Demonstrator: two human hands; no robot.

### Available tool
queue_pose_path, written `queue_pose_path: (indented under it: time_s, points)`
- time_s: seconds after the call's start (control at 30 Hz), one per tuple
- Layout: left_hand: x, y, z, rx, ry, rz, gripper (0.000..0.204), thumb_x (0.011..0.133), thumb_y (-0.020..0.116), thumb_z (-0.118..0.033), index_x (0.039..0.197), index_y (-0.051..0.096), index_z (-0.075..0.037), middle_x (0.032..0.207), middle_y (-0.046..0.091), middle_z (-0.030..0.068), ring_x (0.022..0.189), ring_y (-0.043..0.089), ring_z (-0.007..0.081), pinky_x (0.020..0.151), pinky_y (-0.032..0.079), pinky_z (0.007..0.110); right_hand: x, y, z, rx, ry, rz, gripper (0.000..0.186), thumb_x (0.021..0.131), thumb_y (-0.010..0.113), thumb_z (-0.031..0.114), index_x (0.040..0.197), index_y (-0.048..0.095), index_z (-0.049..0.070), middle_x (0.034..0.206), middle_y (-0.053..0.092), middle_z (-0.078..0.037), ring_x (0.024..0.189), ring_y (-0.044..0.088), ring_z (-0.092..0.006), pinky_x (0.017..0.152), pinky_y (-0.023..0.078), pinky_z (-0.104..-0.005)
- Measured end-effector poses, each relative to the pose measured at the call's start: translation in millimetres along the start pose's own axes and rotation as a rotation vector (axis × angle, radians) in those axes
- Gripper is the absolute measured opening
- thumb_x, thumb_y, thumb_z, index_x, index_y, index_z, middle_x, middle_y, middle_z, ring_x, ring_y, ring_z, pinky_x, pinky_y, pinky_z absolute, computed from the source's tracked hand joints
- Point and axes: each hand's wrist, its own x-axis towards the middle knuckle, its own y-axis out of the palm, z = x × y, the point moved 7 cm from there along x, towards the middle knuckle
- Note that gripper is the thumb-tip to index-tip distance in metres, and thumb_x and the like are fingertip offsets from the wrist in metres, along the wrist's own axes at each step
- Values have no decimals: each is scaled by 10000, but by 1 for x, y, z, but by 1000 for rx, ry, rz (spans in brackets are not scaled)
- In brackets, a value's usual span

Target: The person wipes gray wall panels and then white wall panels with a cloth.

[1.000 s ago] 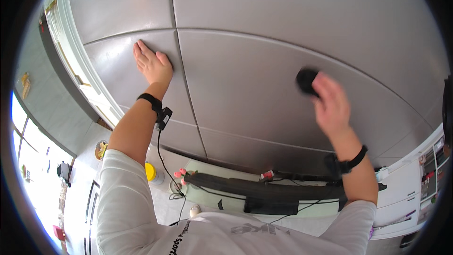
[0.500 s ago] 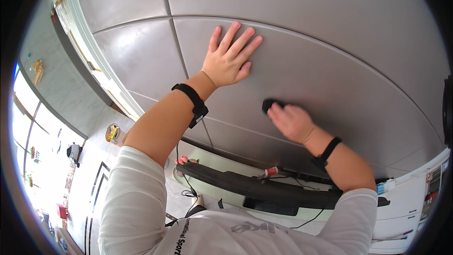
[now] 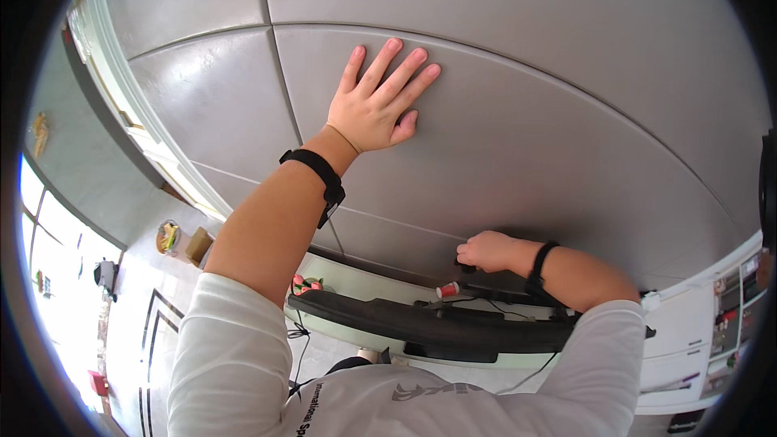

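My left hand (image 3: 377, 101) lies open, fingers spread, against a grey panelled wall (image 3: 518, 113) with grooved seams. Low on the same wall, my right hand (image 3: 486, 251) is closed on a dark pad (image 3: 465, 267), mostly hidden under the fingers. Just below that hand a small red-and-white cylinder (image 3: 447, 290) sits on a pale shelf (image 3: 332, 267), behind a long black screen-like object (image 3: 421, 324) with cables. Both of my wrists wear black straps with small devices.
Pink flowers (image 3: 303, 283) stand at the shelf's left. Down left are a white door frame (image 3: 137, 121), a bucket (image 3: 170, 239) with yellow items, a cardboard box (image 3: 200, 247) and a bright window (image 3: 32, 190). A white cabinet (image 3: 676, 332) with open shelving is at the right.
My left hand has shifted rightward from the left panel to the middle one, fingers now spread. My right hand has moved down and leftward with the dark pad, to near the shelf.
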Motion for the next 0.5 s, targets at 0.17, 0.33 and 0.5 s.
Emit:
queue_pose_path:
  time_s: [0.17, 0.33, 0.5]
  points:
    - [-6, -4, 8, -28, -48, 13, 674, 808, 586, -361, 1478, 585, -280, 1593, 466, -11, 1484, 408, 266, 1245, 207, 552, -79, -180, 45, -245, 126, -712, 434, 854, 649, 49, 1288, 641, 45, 1262, 656, -121, 988, 676, -273, 771, 589, -389]
    - [-2, -5, 8, -79, -52, -4, 732, 797, 622, -352, 1521, 520, -344, 1607, 444, -55, 1494, 394, 214, 1236, 247, 539, -161, -317, 58, -676, 502, -1273, 463, 825, 789, -18, 1270, 668, 21, 1262, 686, -189, 1126, 675, -354, 954, 566, -419]
    - [-6, 0, 9, -70, -56, -22, 738, 797, 625, -355, 1526, 513, -343, 1614, 433, -56, 1494, 394, 209, 1237, 245, 537, -144, -310, 22, -831, 478, -1270, 502, 778, 765, -54, 1264, 677, 38, 1263, 695, -171, 1021, 687, -336, 843, 569, -386]
